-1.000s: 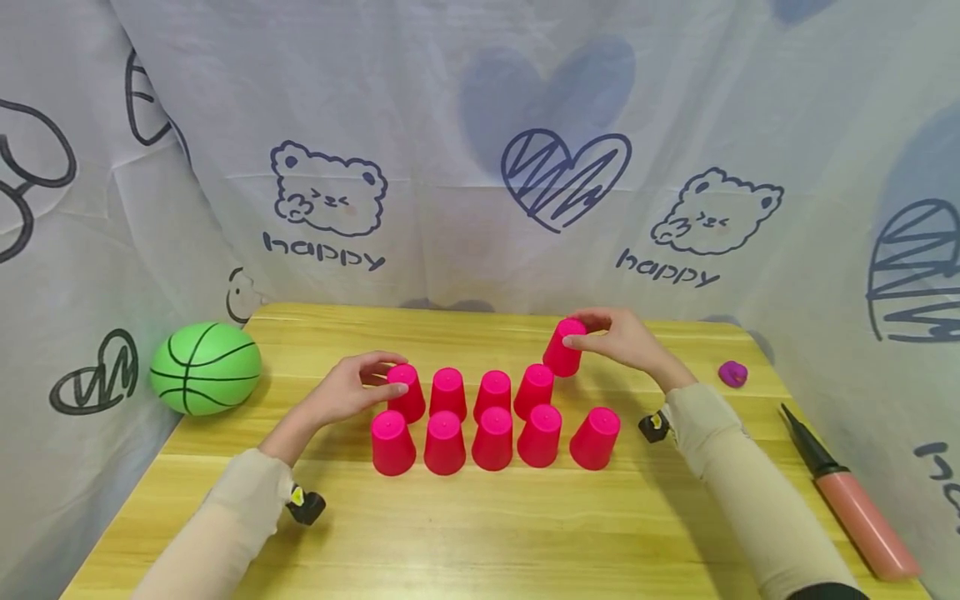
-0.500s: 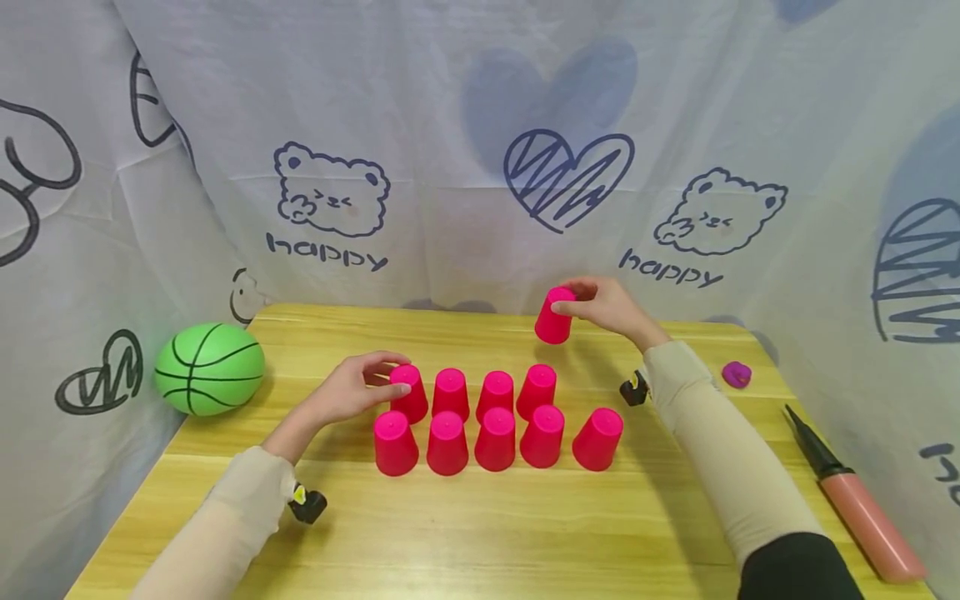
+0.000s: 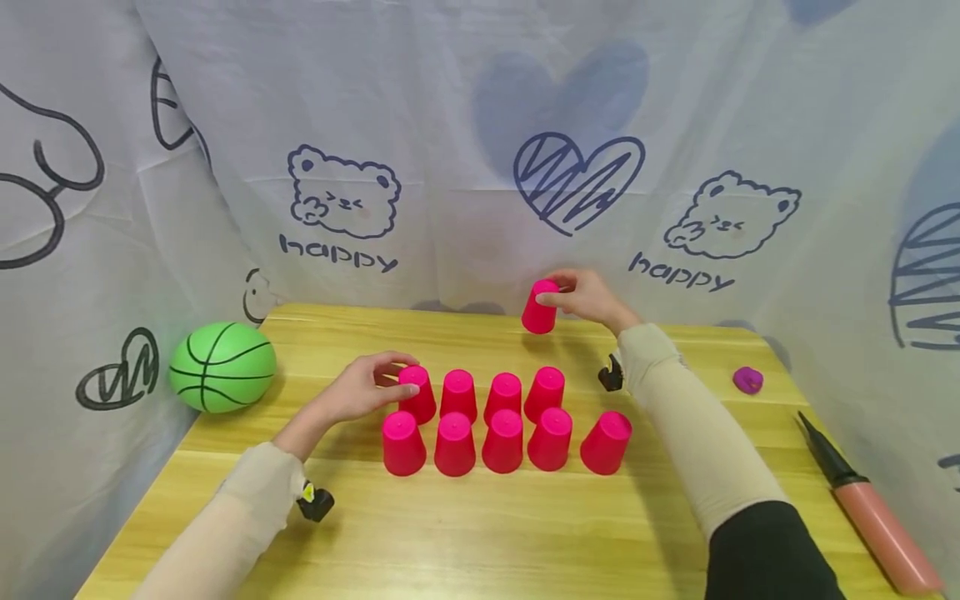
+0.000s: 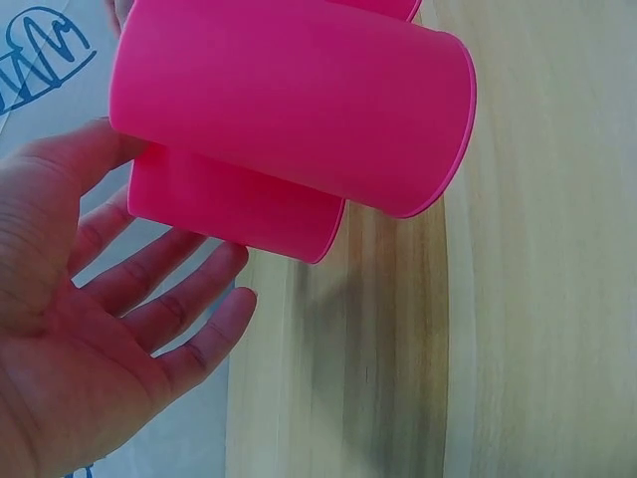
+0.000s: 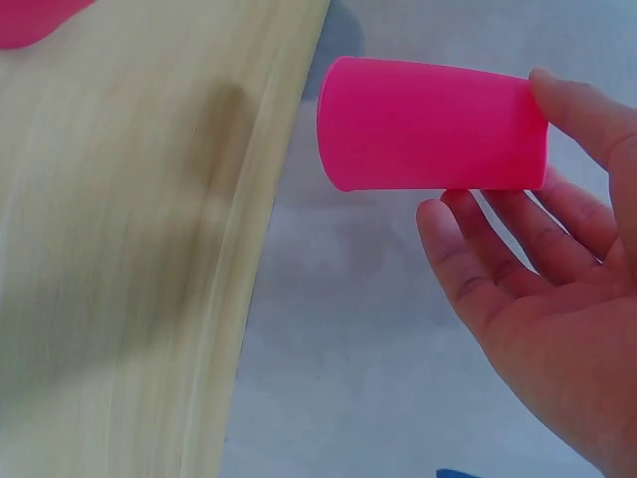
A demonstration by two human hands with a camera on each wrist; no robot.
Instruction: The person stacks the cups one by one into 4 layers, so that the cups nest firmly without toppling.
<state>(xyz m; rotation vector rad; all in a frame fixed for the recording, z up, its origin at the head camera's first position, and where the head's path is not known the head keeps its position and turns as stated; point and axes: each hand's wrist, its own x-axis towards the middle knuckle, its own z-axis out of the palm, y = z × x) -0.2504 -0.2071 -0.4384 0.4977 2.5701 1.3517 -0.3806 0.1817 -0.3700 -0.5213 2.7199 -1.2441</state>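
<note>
Two rows of upside-down pink plastic cups stand on the wooden table. My left hand holds the leftmost cup of the back row, its thumb on the near side and fingers behind. In the left wrist view, a front-row cup partly covers that held cup. Beyond the rows, my right hand grips another upside-down cup near its narrow end, raised above the table's far edge. The right wrist view has this cup between thumb and fingers, apart from the table.
At the left edge sits a green ball with black lines. Toward the right lie a small purple object and a pink hand pump with a black nozzle. A printed white cloth hangs behind the table.
My right hand has lifted its cup from beside the back row's right end and carried it away and leftward. The left hand keeps its place on the leftmost back cup.
</note>
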